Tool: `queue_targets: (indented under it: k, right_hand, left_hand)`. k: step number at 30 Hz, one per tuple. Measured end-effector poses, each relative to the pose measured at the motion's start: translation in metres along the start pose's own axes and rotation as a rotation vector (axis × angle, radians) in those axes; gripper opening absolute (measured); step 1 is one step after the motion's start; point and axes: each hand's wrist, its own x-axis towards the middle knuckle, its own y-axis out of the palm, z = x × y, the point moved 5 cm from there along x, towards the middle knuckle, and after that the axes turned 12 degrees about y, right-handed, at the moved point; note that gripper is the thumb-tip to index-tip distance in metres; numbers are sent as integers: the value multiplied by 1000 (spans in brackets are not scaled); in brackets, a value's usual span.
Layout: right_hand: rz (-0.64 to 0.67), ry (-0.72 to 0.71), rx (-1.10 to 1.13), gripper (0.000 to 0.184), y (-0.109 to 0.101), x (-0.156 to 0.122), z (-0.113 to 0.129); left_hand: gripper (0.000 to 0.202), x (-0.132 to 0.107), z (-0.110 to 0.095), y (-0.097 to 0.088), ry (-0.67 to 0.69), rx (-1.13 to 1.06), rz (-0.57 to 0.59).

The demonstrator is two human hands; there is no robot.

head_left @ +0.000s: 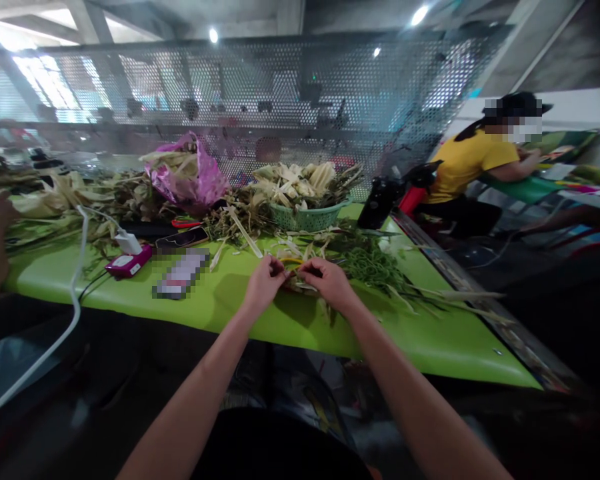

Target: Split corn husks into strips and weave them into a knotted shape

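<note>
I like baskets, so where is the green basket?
In the head view, the green basket sits far back on the green table, behind the leaf strips, between the pink bag on its left and the black bottle on its right.

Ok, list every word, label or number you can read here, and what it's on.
None can be read.
The flat thing beside the pink box on the green table is blurred out.
The black bottle shows no legible label.
The leaf strips pinched by the left hand and right hand carry no print.
</note>
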Motion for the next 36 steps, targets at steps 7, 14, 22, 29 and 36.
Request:
queue_targets:
  k: [7,14,22,29,36]
  right_hand:
    - [65,99,164,25,2,-1,3]
    - [97,169,355,28,3,-1,-4]
    - [121,143,445,26,2,-6,5]
    - [-298,128,254,13,-29,-3,-9]
    - [-176,-58,62,26,-14,-7,8]
  left_hand:
    - [7,0,-1,10,5,4,87]
    - [10,-1,-9,16,42,139,110]
    - [9,-3,-4,16,33,5,83]
    - [14,-3,-2,14,-100,-263,19]
    - [9,-3,-2,13,-24,-175,18]
